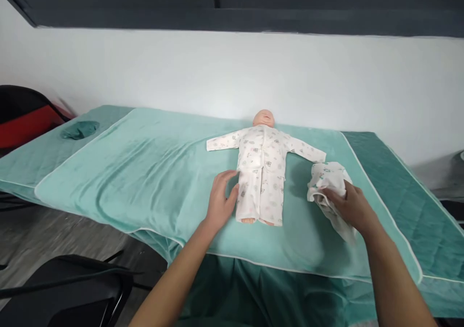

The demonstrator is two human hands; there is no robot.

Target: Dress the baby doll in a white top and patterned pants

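A baby doll [264,118] lies on its back with its head toward the wall. It wears a white printed long-sleeved top [261,145] and matching trousers [250,191]; the sleeves stretch out to both sides and cover its hands. My left hand [222,199] is beside the trouser leg, thumb and fingers apart, the fingertips at the cloth's edge; I cannot tell if they press on it. To the right of the doll, my right hand [353,206] grips a crumpled white cloth [328,177] with small green prints, held just above the bed.
A light green sheet [152,162] covers the middle of a padded massage bed [409,196], which has a face hole [80,129] at its left end. Black chairs stand at the lower left [72,288] and far left. A white wall [217,70] runs behind, below a dark window frame.
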